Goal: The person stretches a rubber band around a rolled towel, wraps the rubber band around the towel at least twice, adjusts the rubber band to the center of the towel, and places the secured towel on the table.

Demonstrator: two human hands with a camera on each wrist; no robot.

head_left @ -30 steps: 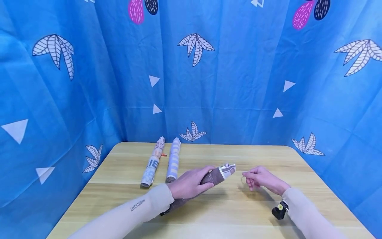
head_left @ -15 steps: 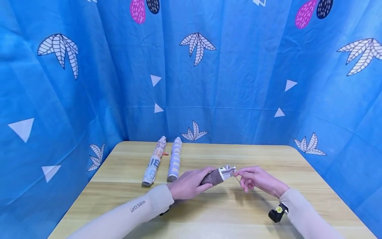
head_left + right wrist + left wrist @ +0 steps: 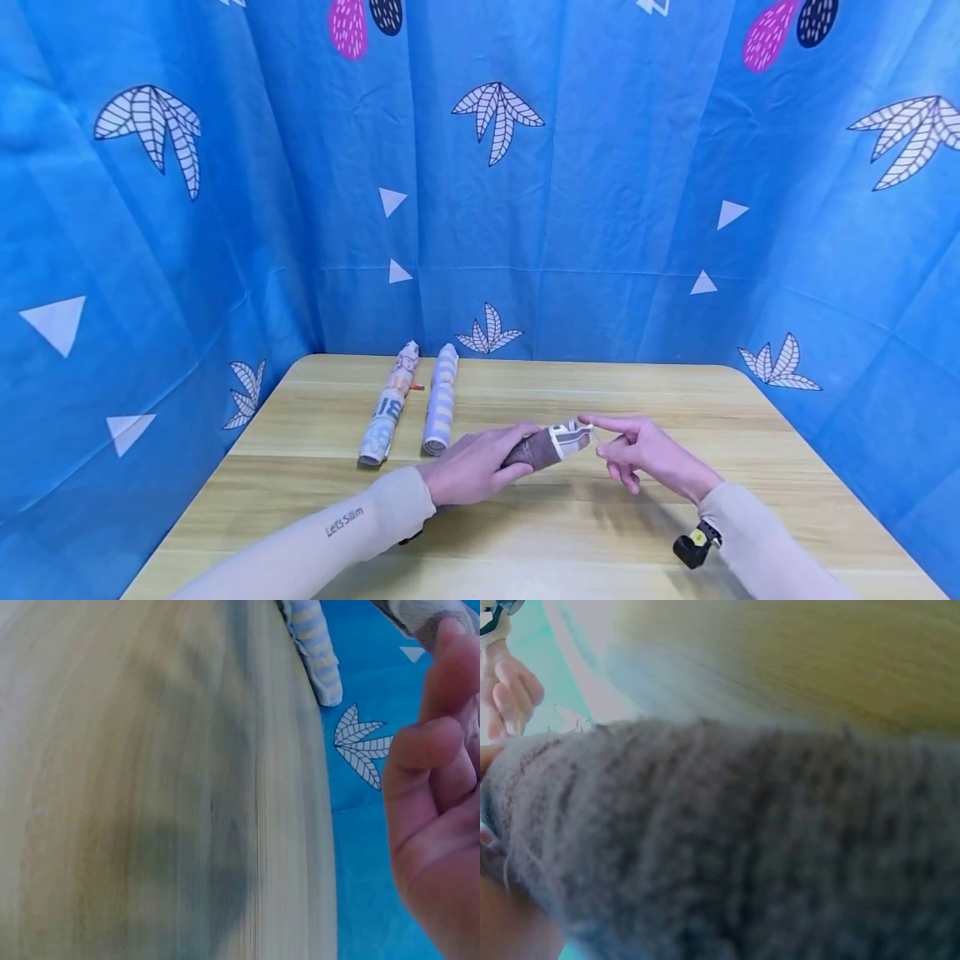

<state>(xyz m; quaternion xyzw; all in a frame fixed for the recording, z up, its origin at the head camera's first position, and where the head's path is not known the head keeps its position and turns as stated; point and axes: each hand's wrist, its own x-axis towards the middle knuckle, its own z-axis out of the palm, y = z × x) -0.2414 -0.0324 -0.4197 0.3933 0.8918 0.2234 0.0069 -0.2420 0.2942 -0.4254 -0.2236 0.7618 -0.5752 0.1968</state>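
My left hand (image 3: 468, 468) grips a rolled brown towel (image 3: 534, 450) over the middle of the table, its white-and-grey striped end pointing right. The fuzzy brown roll (image 3: 727, 840) fills most of the left wrist view. At that end my right hand (image 3: 648, 454) holds a thin rubber band (image 3: 597, 437), drawn out between index finger and thumb. Its index finger is stretched to the towel's tip; the other fingers are bent. In the right wrist view the right hand (image 3: 442, 802) overlaps the towel's end (image 3: 427, 615); the band does not show clearly there.
Two more rolled towels lie at the back left of the wooden table (image 3: 675, 392): a patterned one (image 3: 388, 404) with an orange tag and a lilac-and-yellow striped one (image 3: 440, 404). A blue curtain (image 3: 600, 208) surrounds the table's back and sides.
My right hand has moved left to the towel's end, and its index finger has straightened while the band is drawn out. The left hand has stayed nearly in place with the towel.
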